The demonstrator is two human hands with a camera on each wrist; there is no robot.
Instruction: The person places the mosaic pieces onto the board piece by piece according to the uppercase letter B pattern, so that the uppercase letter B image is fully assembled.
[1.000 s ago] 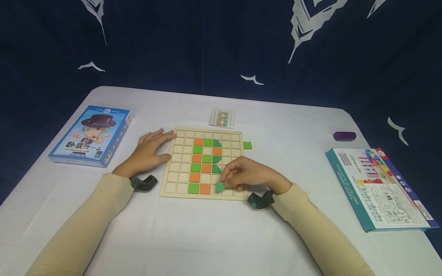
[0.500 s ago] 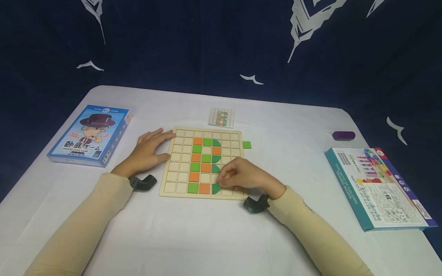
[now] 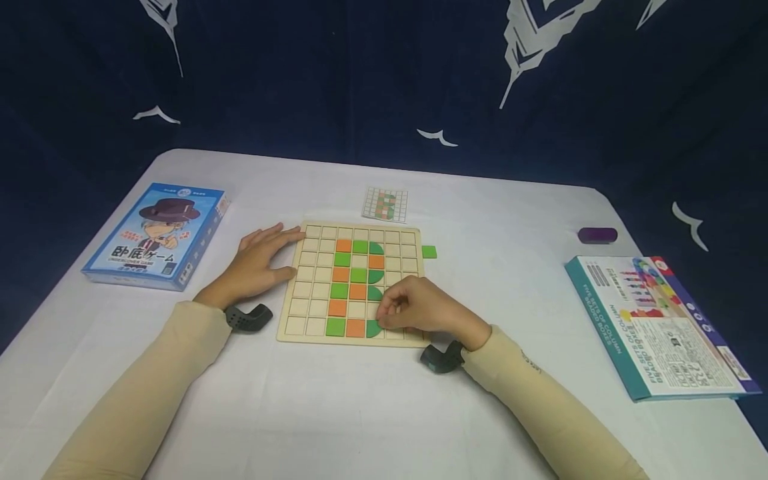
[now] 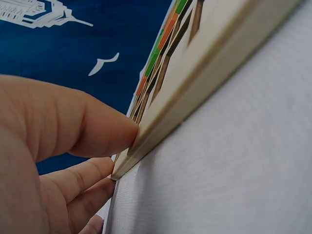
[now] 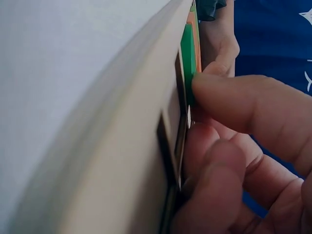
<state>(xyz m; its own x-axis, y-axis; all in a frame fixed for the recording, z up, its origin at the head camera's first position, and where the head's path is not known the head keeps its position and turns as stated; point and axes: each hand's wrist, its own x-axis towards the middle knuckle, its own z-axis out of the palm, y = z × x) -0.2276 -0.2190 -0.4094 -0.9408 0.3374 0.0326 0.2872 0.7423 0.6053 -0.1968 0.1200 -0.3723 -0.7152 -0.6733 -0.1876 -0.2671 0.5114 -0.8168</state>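
A wooden grid board [image 3: 303, 291] lies flat in the middle of the table, with orange and green square tiles and green quarter-circle tiles in its cells. My left hand [image 3: 251, 268] rests at the board's left side; in the left wrist view its thumb [image 4: 109, 129] and fingers touch the edge. Over the lower right part of the board, my right hand [image 3: 423, 303] has its thumb and curled fingers at a dark green quarter-circle tile [image 3: 373, 329] in the bottom coloured row. In the right wrist view the thumb presses against this green tile [image 5: 188, 61], which sits slightly proud of the board.
Behind the board lies a small pattern card [image 3: 385, 205]. A loose green square tile [image 3: 429, 252] is beside the board's right edge. A blue game box [image 3: 157, 237] stands at the left, a white and teal box [image 3: 660, 329] at the right, near a purple object [image 3: 597, 235].
The dark green quarter-circle tile was tilted in the right hand's fingers and has come down into a bottom-row cell, shifting slightly left. The left hand has stayed still.
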